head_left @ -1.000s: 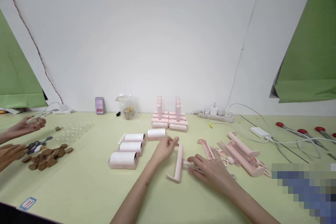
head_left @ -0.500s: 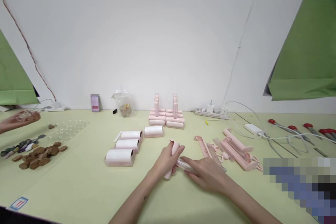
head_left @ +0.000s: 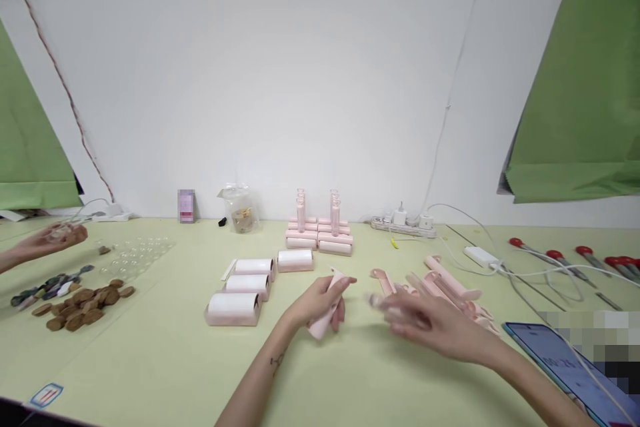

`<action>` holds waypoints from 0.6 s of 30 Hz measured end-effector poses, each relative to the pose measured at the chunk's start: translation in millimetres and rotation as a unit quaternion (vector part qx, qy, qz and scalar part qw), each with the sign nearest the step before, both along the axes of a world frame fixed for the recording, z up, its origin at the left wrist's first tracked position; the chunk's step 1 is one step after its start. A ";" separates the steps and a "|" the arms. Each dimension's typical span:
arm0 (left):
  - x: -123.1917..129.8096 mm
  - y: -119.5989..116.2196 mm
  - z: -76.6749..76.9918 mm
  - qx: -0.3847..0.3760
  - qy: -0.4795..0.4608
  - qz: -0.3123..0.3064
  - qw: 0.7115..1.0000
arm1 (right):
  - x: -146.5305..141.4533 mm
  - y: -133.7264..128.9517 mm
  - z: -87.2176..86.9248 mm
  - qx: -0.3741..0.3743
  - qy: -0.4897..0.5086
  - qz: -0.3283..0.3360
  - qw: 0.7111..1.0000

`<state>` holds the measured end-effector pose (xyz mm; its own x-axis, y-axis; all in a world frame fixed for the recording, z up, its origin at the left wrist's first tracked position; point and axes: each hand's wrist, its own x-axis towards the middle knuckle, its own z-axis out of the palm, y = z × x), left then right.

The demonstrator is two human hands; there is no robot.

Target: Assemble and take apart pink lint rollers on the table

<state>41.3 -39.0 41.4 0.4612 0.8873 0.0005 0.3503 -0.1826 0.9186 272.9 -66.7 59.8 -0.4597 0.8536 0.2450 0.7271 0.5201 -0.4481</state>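
Note:
My left hand [head_left: 317,303] is closed around a pale pink plastic lint roller part [head_left: 324,321], a long, narrow, curved piece held at a slant. My right hand [head_left: 430,323] is smeared by motion, apart from the left. A clear plastic tube [head_left: 376,301] shows blurred at its fingertips. Just behind the right hand lies a loose pile of pink lint roller parts [head_left: 453,280], partly hidden by it. To the left of my left hand are several white sticky-paper rolls [head_left: 234,307] in pink holders.
Assembled pink lint rollers [head_left: 335,239] stand and lie near the wall. A phone [head_left: 560,363] lies at right, with cables, a power strip [head_left: 403,229] and red-ended tools [head_left: 555,255] beyond. At left, another person's hand [head_left: 63,237] is above brown pieces [head_left: 85,303] and stones.
My right hand has moved away to the right, pulling the clear tube from beside the pink part. My left hand keeps its hold. The view has tilted slightly.

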 end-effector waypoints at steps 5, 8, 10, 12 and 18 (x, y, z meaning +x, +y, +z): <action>42.4 27.8 -20.9 0.081 0.071 0.163 0.981 | 33.8 23.5 -16.0 -0.020 -0.056 -0.160 0.985; 75.6 45.8 -27.3 0.069 0.119 0.192 0.972 | 42.5 33.4 -30.0 -0.022 -0.141 -0.215 0.966; 92.6 56.1 -28.9 0.058 0.137 0.194 0.970 | 44.5 36.1 -36.6 -0.004 -0.174 -0.233 0.957; 102.6 63.1 -29.6 0.050 0.145 0.186 0.971 | 45.0 37.0 -37.7 0.015 -0.191 -0.237 0.952; 94.4 46.3 -34.1 0.083 0.119 0.151 0.978 | 18.8 71.2 -13.0 0.080 -0.207 -0.233 0.947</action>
<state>135.8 7.3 7.3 0.1827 0.9799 0.0796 0.6118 -0.1767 0.7710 291.7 4.5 46.9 -0.1264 0.9548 0.2690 0.9905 0.1361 -0.0176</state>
